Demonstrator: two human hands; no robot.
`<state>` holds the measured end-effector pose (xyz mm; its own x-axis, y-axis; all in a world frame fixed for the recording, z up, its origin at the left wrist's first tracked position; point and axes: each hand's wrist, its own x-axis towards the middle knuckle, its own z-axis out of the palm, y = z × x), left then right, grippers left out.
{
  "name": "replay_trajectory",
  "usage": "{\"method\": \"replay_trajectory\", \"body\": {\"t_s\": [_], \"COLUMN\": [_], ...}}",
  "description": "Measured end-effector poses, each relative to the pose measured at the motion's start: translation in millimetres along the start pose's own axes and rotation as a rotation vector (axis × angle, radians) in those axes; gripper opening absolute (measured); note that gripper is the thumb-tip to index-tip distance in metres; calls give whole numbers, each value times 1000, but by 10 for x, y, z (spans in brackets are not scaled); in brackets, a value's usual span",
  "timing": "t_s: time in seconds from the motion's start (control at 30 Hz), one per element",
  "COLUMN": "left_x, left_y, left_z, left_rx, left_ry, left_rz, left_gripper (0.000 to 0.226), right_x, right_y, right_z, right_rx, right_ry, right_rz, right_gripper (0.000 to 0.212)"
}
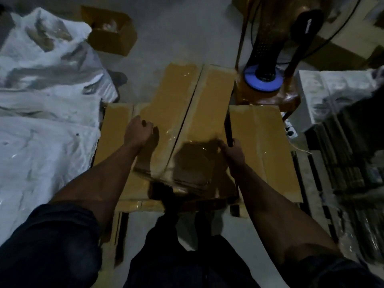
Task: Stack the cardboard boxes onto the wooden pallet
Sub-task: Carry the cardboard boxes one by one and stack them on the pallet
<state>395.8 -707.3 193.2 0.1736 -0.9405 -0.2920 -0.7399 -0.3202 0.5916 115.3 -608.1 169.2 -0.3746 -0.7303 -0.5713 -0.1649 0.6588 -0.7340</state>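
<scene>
Over the middle of the slatted wooden pallet, a long taped brown cardboard box is held tilted above two flat brown cardboard boxes laid on the slats. Its left side is pressed by the left hand, arm outstretched, fingers curled at the edge. Its right edge is gripped by the right hand.

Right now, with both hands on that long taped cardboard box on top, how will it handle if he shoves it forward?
The long taped box probably slides easily: glossy tape over cardboard below. Both the left hand and right hand grip it, suggesting bulk. It overhangs the lower boxes, so it may tip.
</scene>
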Motion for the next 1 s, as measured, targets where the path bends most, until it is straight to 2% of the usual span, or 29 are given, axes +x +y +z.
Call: {"method": "replay_trajectory", "body": {"t_s": [0.07,0.13,0.23,0.37,0.43,0.5,0.67,0.83,1.0], "left_x": [342,617,1007,1303,1346,1392,1482,1518,1450], "left_y": [14,15,-28,-56,-29,-20,-43,-76,-53], "left_z": [33,85,156,198,213,265,331,382,358], "left_rx": [-31,-65,-115,-211,-212,-189,-199,-253,-318], "left_ry": [-39,-114,-225,-349,-393,-390,-412,-403,-411], "left_rz": [-30,-53,-54,62,157,227,204,137,161], "left_gripper": [61,66,78,100,101,102,117,105,108], "right_x": [126,238,482,674,723,766,815,821,796], "right_y": [-102,-179,-262,-350,-377,-388,-369,-355,-339], "right_z": [94,187,347,482,539,568,582,604,545], "right_rx": [56,90,90,68,60,49,23,-34,-30], "right_ry": [47,70,132,149,142,146,144,159,131], "right_rz": [53,56,56,6,-45,-82,-97,-109,-79], "right_gripper": [105,98,99,109,113,115,112,113,117]}}
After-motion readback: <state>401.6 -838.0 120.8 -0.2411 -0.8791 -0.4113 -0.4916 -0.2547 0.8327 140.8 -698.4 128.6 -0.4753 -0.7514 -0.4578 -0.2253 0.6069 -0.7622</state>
